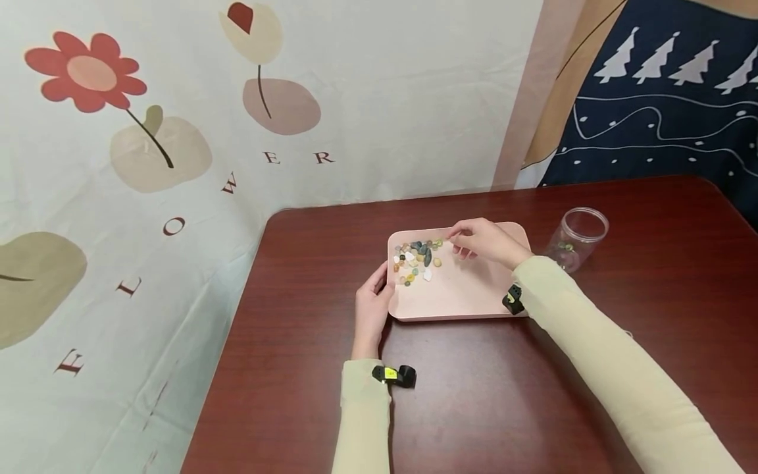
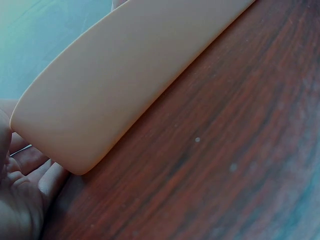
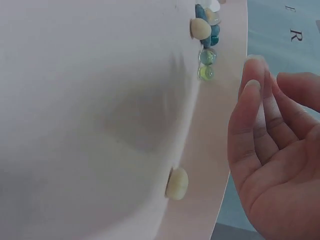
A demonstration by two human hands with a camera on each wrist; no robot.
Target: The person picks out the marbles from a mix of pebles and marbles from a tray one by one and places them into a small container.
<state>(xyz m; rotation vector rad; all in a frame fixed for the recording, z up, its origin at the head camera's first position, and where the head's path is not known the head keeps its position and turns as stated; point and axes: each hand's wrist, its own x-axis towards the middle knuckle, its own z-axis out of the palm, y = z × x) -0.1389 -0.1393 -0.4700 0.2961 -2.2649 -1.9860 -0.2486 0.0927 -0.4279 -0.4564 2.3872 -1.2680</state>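
A pink rectangular tray (image 1: 450, 293) lies on the table. My left hand (image 1: 373, 309) holds its left edge; the left wrist view shows the fingers around the tray's corner (image 2: 75, 155). Pebbles and glass marbles (image 1: 414, 255) cluster in the tray's left part. Over its back part hovers my right hand (image 1: 485, 242), fingers slightly bent. In the right wrist view nothing shows between these fingers (image 3: 245, 110). A green glass marble (image 3: 206, 73) and a round cream pebble (image 3: 200, 29) lie near them. A pale oval pebble (image 3: 177, 183) sits apart, hidden beneath the hand in the head view.
Right of the tray stands a clear jar (image 1: 577, 240) with a few green marbles (image 1: 566, 247) inside. The dark red wooden table (image 1: 462, 408) extends around both. A flower-printed cloth (image 1: 403, 99) hangs behind, with a dark tree-printed fabric (image 1: 657, 125) at the right.
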